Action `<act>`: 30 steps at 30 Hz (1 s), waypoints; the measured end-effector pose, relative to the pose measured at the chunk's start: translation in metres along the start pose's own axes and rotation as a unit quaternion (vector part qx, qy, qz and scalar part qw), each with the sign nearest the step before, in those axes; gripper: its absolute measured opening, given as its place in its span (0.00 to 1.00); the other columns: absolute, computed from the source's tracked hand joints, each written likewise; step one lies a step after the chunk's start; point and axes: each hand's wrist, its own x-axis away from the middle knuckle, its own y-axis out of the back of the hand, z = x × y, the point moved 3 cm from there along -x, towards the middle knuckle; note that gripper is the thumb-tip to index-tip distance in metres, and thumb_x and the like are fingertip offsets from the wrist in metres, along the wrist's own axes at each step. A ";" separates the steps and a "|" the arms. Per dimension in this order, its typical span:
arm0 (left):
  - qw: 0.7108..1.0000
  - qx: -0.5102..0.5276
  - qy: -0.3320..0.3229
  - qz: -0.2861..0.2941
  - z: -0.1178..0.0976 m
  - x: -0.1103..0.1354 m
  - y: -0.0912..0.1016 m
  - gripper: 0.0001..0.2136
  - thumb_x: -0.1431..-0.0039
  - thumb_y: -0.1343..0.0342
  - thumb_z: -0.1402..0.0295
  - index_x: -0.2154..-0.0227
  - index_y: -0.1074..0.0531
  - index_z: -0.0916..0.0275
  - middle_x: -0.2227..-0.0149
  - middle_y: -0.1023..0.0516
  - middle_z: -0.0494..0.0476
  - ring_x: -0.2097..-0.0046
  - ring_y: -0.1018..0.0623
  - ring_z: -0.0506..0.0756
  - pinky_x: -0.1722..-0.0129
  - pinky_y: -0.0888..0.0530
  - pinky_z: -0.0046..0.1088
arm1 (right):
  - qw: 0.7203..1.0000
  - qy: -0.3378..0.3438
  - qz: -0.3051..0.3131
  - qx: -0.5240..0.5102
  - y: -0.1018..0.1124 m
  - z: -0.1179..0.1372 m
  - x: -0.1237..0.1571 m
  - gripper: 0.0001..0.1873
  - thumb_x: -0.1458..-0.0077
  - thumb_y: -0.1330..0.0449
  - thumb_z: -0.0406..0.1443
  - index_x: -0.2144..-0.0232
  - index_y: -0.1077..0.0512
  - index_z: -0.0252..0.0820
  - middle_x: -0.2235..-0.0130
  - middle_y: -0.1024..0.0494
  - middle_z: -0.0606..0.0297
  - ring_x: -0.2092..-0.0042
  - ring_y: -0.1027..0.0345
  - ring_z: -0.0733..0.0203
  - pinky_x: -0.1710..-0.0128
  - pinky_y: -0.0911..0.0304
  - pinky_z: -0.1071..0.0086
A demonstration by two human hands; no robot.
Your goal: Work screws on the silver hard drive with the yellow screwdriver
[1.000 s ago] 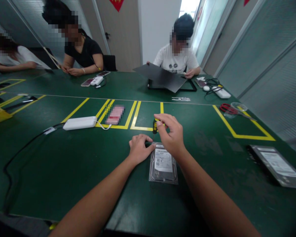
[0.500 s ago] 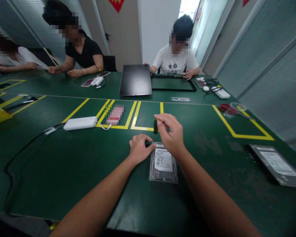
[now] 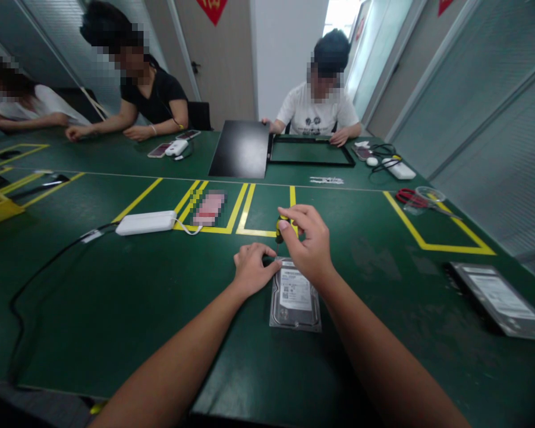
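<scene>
A hard drive point(image 3: 294, 303) with a white label lies label-up on the green table in front of me. My left hand point(image 3: 253, 268) grips its far left corner, thumb on the edge and index finger beside the corner. Between the fingertips of my right hand point(image 3: 310, 244) is the yellow-and-black handle of a screwdriver point(image 3: 279, 230). The screwdriver is held nearly upright, its thin shaft pointing down at that same corner. The left fingertips and the corner hide its exact contact point. My right hand and wrist cover part of the drive's right side.
Another hard drive point(image 3: 502, 300) lies at the right. Red-handled scissors point(image 3: 412, 198) and a clear plastic item sit beyond it. A white power strip point(image 3: 146, 223) with a black cable is at the left, near a pink phone point(image 3: 209, 208). Across the table, a person handles a black panel point(image 3: 241, 148) and frame point(image 3: 312, 161).
The screwdriver handle has turned in my right fingers, now showing more yellow. My left hand and the drive stay put. Opposite, the black panel has shifted and tilted; another person's hand has moved left.
</scene>
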 end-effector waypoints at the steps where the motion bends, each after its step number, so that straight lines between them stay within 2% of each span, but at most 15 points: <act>1: 1.000 0.000 0.000 0.000 0.000 0.000 0.000 0.09 0.44 0.39 0.58 0.62 0.25 0.53 0.54 0.22 0.49 0.47 0.30 0.62 0.49 0.38 0.41 | 1.000 0.002 0.002 0.002 0.000 -0.001 0.000 0.11 0.39 0.41 0.35 0.54 0.23 0.44 0.57 0.25 0.60 0.55 0.30 0.59 0.58 0.33 0.60; 6: 1.000 0.000 0.001 0.001 0.001 -0.001 -0.001 0.09 0.44 0.39 0.58 0.62 0.25 0.53 0.54 0.22 0.49 0.47 0.31 0.62 0.48 0.38 0.41 | 1.000 -0.008 -0.007 0.006 0.000 -0.003 -0.001 0.09 0.45 0.34 0.35 0.60 0.22 0.42 0.63 0.28 0.63 0.60 0.32 0.61 0.59 0.33 0.62; 9: 1.000 0.001 0.002 0.001 0.001 -0.001 -0.001 0.09 0.44 0.39 0.57 0.62 0.25 0.53 0.54 0.22 0.49 0.48 0.30 0.61 0.49 0.38 0.41 | 1.000 -0.006 -0.012 0.021 0.002 -0.003 -0.002 0.07 0.43 0.36 0.34 0.60 0.23 0.43 0.63 0.27 0.63 0.61 0.32 0.61 0.59 0.34 0.62; 16: 1.000 0.001 0.001 -0.004 0.002 0.000 -0.001 0.10 0.45 0.38 0.57 0.62 0.24 0.53 0.55 0.22 0.49 0.49 0.30 0.61 0.49 0.37 0.40 | 0.999 -0.001 0.004 0.038 0.003 -0.001 -0.002 0.11 0.42 0.43 0.30 0.58 0.24 0.43 0.62 0.21 0.64 0.62 0.31 0.61 0.61 0.35 0.63; 22: 1.000 0.004 0.003 -0.009 0.001 0.000 0.000 0.09 0.45 0.38 0.57 0.63 0.24 0.53 0.55 0.21 0.48 0.49 0.29 0.61 0.49 0.37 0.40 | 1.000 -0.002 -0.007 0.021 0.002 0.000 -0.002 0.08 0.46 0.34 0.35 0.62 0.25 0.42 0.63 0.25 0.64 0.60 0.32 0.61 0.62 0.35 0.65; 25: 1.000 0.006 0.004 -0.008 0.001 0.000 0.001 0.09 0.45 0.37 0.58 0.63 0.24 0.53 0.56 0.21 0.48 0.49 0.29 0.61 0.50 0.37 0.40 | 0.999 0.007 -0.011 0.035 0.004 0.001 -0.003 0.05 0.45 0.36 0.33 0.63 0.25 0.42 0.64 0.24 0.65 0.60 0.31 0.61 0.61 0.35 0.64; 30: 1.000 0.007 0.006 -0.010 0.002 -0.001 0.000 0.09 0.45 0.37 0.58 0.63 0.23 0.53 0.56 0.21 0.49 0.49 0.29 0.61 0.49 0.37 0.40 | 0.999 0.014 0.010 0.030 0.004 0.001 -0.002 0.11 0.40 0.43 0.30 0.57 0.24 0.43 0.60 0.20 0.64 0.59 0.30 0.61 0.60 0.35 0.63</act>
